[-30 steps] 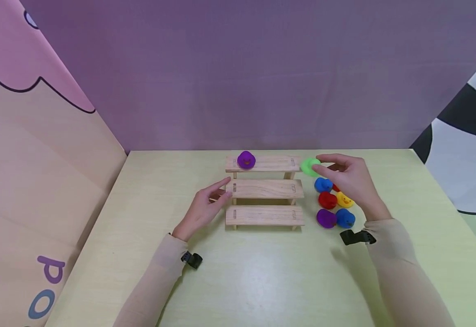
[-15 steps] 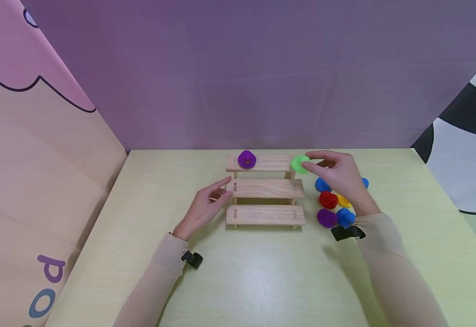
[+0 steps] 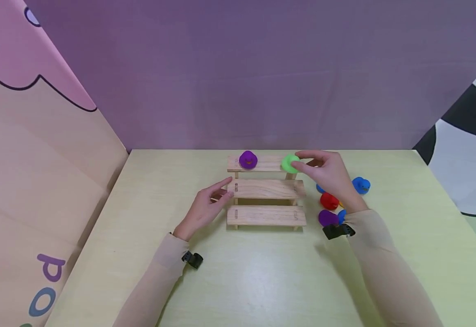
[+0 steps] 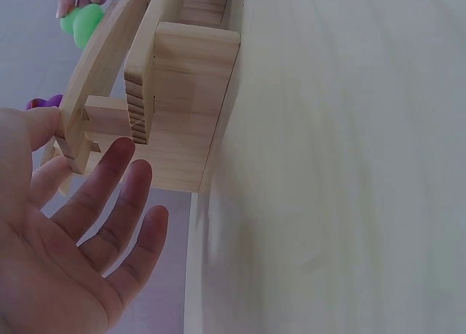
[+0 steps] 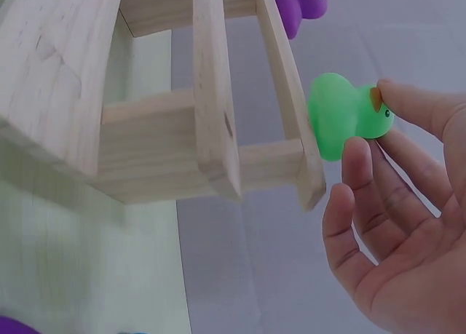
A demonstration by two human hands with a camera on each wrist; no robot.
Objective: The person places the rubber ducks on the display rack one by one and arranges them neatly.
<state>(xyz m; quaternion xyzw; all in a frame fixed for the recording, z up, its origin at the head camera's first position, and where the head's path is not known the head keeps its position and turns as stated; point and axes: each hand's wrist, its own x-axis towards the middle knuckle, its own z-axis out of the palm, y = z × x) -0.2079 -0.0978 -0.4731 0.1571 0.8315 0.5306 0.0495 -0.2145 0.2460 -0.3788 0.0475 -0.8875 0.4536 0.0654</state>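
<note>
The right hand (image 3: pixel 328 172) pinches a smooth green duck (image 5: pixel 333 119), upright, orange beak at the thumb, its facing unclear, at the far plank's (image 3: pixel 268 163) right end. The left hand (image 3: pixel 205 206) lightly pinches the grained wooden middle plank's (image 3: pixel 268 189) left end. A rounded purple duck (image 3: pixel 248 160) faces near.

The left arm (image 3: pixel 152 281), in a long beige sleeve, slants from the lower left across the pale wooden table (image 3: pixel 262 281), its bare left hand (image 3: pixel 205 209) nearer the table's left edge than the right one, with thumb and index finger parted and the remaining fingers loosely bent and spread. The right arm (image 3: pixel 389 268), sleeved in matching beige, angles inward toward the table's far edge, where the bare right hand (image 3: pixel 323 170) pinches between thumb and index finger, the other fingers bent in beside them.
</note>
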